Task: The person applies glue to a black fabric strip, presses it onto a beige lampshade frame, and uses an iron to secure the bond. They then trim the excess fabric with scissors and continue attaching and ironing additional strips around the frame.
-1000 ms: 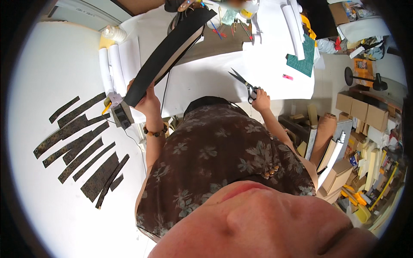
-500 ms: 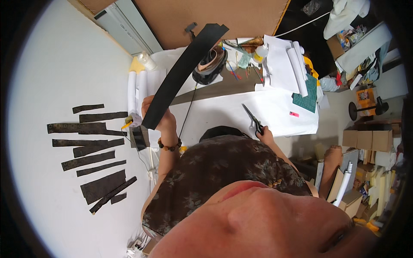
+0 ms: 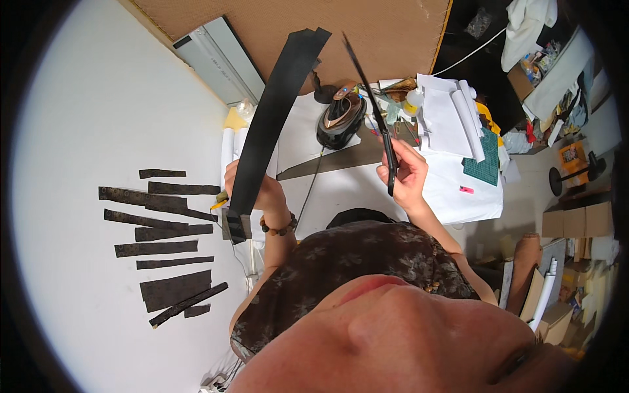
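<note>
Workroom: cluttered and brightly lit, seen from above, with a white table [image 3: 458, 204] in front of the person and a white surface [image 3: 72, 137] along the left.
Strip [image 3: 274, 118]: long, flat and plain black, gently curved, its upper end stepped at the corner; it is raised over the table's left side, slanting up to the right.
Left hand [image 3: 268, 198]: gripping the strip near its lower end, fingers partly hidden by it; the wrist wears a beaded bracelet [image 3: 278, 227].
Right hand [image 3: 409, 173]: raised, elbow bent, fingers curled round the handles of black scissors [image 3: 386, 134].
Scissors: seen nearly edge-on, tips up, just right of the strip's upper end.
Dark pieces [image 3: 177, 288]: spread in rough rows on the white surface.
Iron [image 3: 341, 121]: black and copper, on the table beyond the hands.
Green mat [image 3: 483, 160]: at the table's right edge.
Brown board [image 3: 354, 39]: behind the table.
</note>
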A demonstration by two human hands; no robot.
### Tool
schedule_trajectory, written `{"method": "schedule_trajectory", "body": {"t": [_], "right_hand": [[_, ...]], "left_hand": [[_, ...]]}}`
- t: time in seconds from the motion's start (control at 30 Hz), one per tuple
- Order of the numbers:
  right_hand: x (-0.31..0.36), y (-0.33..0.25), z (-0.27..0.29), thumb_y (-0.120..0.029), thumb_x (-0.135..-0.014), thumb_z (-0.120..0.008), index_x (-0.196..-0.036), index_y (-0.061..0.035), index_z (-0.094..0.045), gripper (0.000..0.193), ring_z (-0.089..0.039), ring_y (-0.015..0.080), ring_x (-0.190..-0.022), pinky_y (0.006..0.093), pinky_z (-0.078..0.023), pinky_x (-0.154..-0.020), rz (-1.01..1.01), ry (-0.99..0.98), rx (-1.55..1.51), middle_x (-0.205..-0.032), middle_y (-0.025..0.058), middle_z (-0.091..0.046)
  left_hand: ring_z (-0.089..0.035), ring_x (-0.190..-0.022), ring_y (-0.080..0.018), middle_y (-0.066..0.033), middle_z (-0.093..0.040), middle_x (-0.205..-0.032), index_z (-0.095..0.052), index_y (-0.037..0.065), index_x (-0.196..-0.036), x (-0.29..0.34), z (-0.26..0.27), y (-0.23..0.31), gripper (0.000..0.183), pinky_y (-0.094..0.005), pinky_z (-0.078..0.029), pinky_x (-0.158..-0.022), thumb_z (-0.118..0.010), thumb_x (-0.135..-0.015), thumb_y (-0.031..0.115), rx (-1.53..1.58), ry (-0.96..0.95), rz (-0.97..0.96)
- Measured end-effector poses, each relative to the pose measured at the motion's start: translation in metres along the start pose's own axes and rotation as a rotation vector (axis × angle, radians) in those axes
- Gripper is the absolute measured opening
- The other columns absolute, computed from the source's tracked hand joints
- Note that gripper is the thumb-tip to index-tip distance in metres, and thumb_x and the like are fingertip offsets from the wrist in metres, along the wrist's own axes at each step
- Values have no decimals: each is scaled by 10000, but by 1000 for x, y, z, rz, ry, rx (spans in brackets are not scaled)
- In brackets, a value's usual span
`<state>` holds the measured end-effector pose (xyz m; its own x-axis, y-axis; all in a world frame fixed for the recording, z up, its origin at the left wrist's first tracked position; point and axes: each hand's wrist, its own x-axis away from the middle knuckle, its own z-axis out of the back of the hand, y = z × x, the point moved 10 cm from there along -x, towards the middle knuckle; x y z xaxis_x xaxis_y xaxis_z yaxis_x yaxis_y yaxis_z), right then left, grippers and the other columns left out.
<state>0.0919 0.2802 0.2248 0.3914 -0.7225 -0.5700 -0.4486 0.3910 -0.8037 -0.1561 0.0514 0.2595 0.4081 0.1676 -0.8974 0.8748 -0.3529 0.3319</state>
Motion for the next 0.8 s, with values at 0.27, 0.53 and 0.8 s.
{"method": "schedule_trajectory", "body": {"t": [0.27, 0.53, 0.8], "right_hand": [[-13, -24, -16, 2, -733, -847, -1261, 94, -645, 572, -469, 89, -672, 231, -396, -613, 159, -16, 141, -768, 27, -543], [-15, -34, -18, 87, -732, -792, -1263, 117, -626, 557, -507, 108, -692, 246, -451, -597, 256, -3, 246, -796, 55, -555], [-16, -38, -19, 129, -734, -746, -1265, 120, -628, 544, -518, 119, -705, 250, -481, -610, 259, 24, 274, -813, 71, -573]], "left_hand": [[-629, -927, -170, -54, -635, -1055, -601, 10, -1113, -5, -9, 10, 343, -293, -560, -838, -728, -840, -154, -28, -10, -59], [-641, -951, -181, -68, -645, -1086, -606, 3, -1119, -1, -7, 2, 336, -292, -554, -844, -734, -845, -143, 11, 2, -25], [-641, -948, -183, -63, -638, -1087, -599, 3, -1124, 1, -9, 2, 328, -296, -536, -852, -744, -856, -119, 14, -29, -29]]}}
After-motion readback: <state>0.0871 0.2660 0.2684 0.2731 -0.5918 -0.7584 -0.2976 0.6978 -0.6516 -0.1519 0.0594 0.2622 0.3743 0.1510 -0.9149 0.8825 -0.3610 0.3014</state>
